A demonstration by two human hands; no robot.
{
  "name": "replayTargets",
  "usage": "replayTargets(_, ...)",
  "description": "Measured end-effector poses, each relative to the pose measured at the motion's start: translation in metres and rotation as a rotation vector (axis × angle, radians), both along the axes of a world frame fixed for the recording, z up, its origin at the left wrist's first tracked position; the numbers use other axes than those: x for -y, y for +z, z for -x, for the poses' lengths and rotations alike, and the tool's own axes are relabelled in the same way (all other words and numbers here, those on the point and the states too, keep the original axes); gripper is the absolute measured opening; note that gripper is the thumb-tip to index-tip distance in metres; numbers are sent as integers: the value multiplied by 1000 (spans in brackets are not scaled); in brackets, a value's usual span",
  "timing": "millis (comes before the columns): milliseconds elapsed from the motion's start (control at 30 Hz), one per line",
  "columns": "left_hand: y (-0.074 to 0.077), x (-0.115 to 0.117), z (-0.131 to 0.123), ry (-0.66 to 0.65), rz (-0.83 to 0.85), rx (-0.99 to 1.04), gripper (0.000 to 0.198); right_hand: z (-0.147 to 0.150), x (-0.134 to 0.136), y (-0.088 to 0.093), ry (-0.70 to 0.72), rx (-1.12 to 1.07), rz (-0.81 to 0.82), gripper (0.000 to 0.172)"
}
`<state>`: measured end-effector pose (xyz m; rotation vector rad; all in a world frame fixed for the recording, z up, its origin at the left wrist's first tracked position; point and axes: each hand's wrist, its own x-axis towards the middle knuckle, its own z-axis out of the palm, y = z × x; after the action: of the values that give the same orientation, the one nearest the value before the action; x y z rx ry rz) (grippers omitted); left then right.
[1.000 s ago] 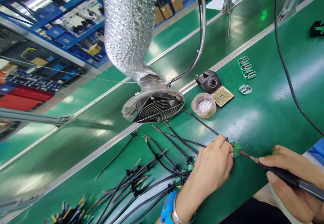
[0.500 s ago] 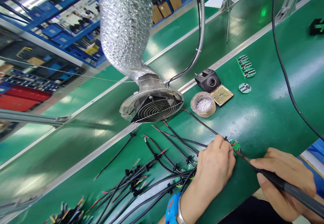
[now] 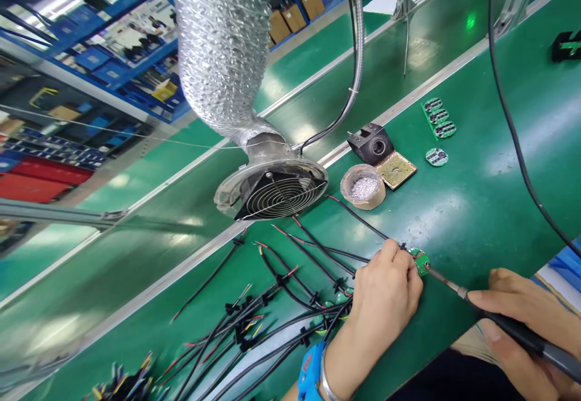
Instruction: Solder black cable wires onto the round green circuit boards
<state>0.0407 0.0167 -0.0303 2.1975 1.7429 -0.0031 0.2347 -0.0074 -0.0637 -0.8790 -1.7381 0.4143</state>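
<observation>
My left hand (image 3: 384, 298) rests on the green mat (image 3: 476, 207), fingers pinched on a black wire (image 3: 363, 222) at a small round green circuit board (image 3: 420, 260). My right hand (image 3: 521, 334) grips a black soldering iron (image 3: 508, 325) like a pen. The iron's metal tip touches the board's right edge. A blue wrist strap (image 3: 311, 368) and a metal bracelet sit on my left wrist.
A silver fume duct with a fan grille (image 3: 276, 192) hangs over the bench. Beside it stand a tin of solder wool (image 3: 363, 187), an iron stand with sponge (image 3: 385, 153) and several round boards (image 3: 438, 123). Wire harnesses (image 3: 254, 322) lie at left. A black cable (image 3: 512, 129) crosses right.
The iron's tip has stayed at the board with small shifts. My right hand slid slightly right and down along the handle. My left hand has barely moved.
</observation>
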Motion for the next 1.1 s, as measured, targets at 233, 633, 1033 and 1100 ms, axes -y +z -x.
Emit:
replayTargets(233,10,0,17,-217,6,83,13,-6,-13,14,57,48,87,22)
replayTargets(633,0,6,22,-430,-202,-87,5,-4,-15,15,26,51,80,21)
replayTargets(1033,-10,10,12,-274,-358,13,14,3,-11,1,83,-30,104,23)
replayTargets(1100,-11,11,11,-252,-359,16,15,3,-11,2,87,-36,105,24)
